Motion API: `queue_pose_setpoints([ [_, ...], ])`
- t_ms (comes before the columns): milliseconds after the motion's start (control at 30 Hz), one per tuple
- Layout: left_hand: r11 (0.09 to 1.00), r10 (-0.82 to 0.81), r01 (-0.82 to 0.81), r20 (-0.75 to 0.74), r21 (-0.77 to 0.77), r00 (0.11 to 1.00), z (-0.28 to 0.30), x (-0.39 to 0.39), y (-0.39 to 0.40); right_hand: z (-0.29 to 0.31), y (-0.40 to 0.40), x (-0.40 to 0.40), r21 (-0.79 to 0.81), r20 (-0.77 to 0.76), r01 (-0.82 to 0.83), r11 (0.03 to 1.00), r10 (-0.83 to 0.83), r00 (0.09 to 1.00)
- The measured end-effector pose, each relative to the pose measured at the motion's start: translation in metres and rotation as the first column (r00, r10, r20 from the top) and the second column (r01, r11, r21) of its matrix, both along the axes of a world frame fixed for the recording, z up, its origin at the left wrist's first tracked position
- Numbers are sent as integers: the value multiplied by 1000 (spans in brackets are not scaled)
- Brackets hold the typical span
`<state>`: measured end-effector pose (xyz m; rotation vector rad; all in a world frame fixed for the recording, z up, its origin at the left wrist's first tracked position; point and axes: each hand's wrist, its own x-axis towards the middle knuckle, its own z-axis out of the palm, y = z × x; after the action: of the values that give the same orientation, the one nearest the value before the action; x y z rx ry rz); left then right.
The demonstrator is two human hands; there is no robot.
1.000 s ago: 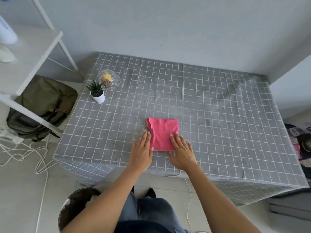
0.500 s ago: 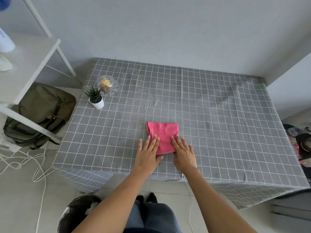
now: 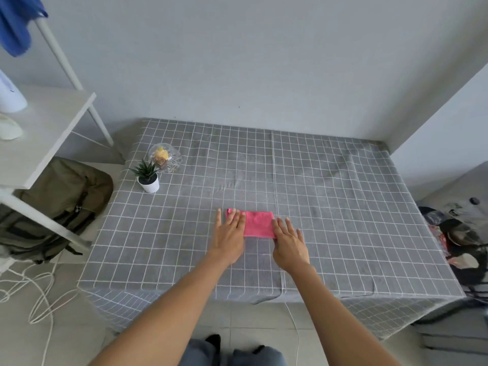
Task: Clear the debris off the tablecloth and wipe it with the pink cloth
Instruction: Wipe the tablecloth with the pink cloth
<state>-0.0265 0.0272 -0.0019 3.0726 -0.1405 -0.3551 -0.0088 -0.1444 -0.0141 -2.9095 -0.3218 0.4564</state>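
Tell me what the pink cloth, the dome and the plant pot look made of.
Pink cloth: soft matte fabric, likely microfibre, folded flat. Dome: clear and glossy, glass or plastic; contents show through. Pot: smooth white, ceramic or plastic; can't tell which.

The folded pink cloth [image 3: 258, 223] lies flat on the grey checked tablecloth [image 3: 330, 207], between the hands, its ends under their fingertips.

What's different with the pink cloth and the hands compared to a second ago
The folded pink cloth now shows as a shorter strip, folded or covered at its near edge. The left hand has slid onto its left end; the right hand stays flat at its right edge. The small potted plant and glass dome haven't moved.
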Motion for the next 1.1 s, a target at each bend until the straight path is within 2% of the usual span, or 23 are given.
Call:
queue_pose_setpoints([
  [200,999,-41,41,74,7,996,40,37,-23,37,-25,34,20,92,20,1000,-21,996],
  [333,1000,-26,27,66,-12,997,47,55,-58,53,-63,53,20,127,3,1000,-6,992],
  [567,999,9,-9,8,-52,1000,44,68,-160,58,-165,71,-8,106,-22,1000,23,994],
  [867,991,53,-49,24,-121,998,46,74,-289,70,-291,90,14,71,-35,999,34,997],
  [1100,979,103,-66,189,-195,977,55,87,-343,62,-344,90,126,270,2,992,-36,962],
])
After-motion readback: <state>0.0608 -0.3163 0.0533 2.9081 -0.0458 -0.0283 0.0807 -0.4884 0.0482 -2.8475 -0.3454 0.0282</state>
